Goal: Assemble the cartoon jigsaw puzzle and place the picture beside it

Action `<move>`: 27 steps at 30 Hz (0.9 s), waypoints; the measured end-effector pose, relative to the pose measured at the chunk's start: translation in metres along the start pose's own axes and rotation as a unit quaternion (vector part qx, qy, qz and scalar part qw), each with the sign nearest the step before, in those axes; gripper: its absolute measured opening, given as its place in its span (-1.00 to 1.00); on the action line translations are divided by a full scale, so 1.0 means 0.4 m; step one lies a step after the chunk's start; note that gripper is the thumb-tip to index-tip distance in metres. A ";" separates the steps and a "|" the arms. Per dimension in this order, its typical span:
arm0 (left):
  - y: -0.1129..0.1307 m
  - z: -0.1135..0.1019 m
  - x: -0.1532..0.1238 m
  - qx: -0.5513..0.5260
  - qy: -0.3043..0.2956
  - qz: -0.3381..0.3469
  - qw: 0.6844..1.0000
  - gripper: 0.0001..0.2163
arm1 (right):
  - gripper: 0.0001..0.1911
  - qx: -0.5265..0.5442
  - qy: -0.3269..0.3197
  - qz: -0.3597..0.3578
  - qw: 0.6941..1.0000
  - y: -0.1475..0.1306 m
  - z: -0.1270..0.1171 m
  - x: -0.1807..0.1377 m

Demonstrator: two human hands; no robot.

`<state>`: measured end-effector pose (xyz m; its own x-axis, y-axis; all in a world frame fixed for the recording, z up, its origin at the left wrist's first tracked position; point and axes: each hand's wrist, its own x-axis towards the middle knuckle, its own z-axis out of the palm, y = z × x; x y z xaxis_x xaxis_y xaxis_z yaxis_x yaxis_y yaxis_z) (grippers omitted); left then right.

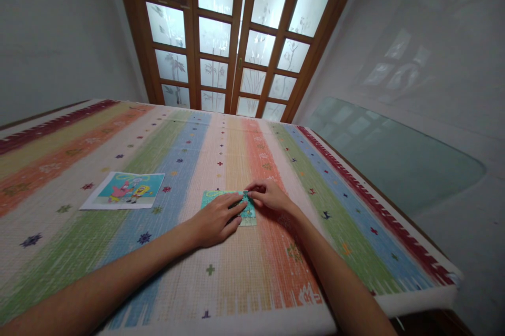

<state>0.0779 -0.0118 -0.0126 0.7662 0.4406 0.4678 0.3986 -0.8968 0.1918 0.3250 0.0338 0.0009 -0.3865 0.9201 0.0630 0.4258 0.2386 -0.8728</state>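
A small teal jigsaw puzzle point(248, 217) lies on the striped cloth in front of me. My left hand point(219, 220) rests flat across its left and middle part, fingers stretched out, hiding much of the picture. At the puzzle's top right corner, my right hand point(271, 197) pinches a small puzzle piece point(245, 194) between thumb and forefinger. The fingers partly cover that piece, so I cannot tell whether it sits fully in the puzzle.
Left of the puzzle lies a printed sheet point(158, 184) showing a pink and a yellow cartoon figure. A striped tablecloth point(205, 283) covers the table. Wooden doors point(234, 62) with frosted panes stand beyond it, and a pale green glass-like panel point(394, 152) leans at the right wall.
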 end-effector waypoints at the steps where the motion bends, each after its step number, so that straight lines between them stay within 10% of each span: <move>1: 0.000 0.000 0.000 -0.001 0.000 0.000 1.000 -0.63 | -0.84 -0.003 0.001 -0.001 1.000 -0.001 0.000 0.000; 11: 0.003 -0.003 0.002 -0.012 0.006 -0.004 1.000 -0.62 | -0.95 -0.118 0.089 -0.062 0.987 -0.016 0.017 -0.004; 27: 0.005 -0.005 0.003 -0.016 0.009 -0.004 1.000 -0.64 | -0.82 -0.215 0.052 -0.073 0.973 -0.057 0.023 -0.020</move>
<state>0.0787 -0.0131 -0.0097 0.7531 0.4476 0.4823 0.3881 -0.8940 0.2237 0.3108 0.0179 0.0158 -0.3930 0.8876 0.2404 0.6831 0.4568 -0.5697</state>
